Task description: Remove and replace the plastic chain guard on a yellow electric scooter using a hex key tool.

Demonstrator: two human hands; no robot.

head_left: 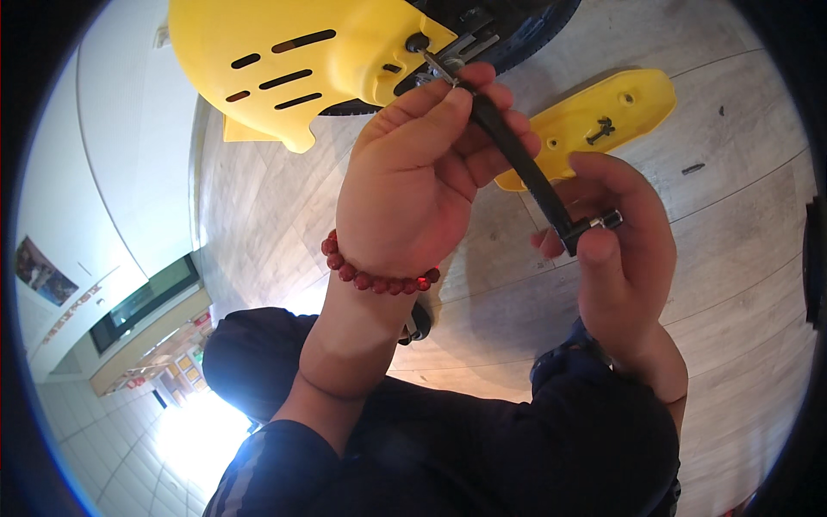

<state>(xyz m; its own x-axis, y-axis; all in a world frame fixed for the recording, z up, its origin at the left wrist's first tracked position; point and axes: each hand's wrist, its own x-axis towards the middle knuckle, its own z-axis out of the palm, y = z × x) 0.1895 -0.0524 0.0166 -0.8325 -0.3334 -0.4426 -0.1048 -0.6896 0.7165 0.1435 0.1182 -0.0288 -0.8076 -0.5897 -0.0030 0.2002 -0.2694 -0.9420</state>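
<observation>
Both hands are sharing a long black bar in the head view, with the bar slanting from the far middle of the scene toward the near right. The left hand [413,168], wearing a red bead bracelet [379,283], is grasping the black bar [526,171] at its far end, where a thin metal rod is pointing toward a dark round fitting on a yellow shell [345,65]. The right hand [633,241] is curling around the near end, beside its silver tip [612,219]; whether it is gripping, one cannot tell. Slotted, the shell is standing far left, beside a black tyre [541,39]. Farther right, a flat yellow panel [577,119] is lying on the wood-patterned floor [732,233].
</observation>
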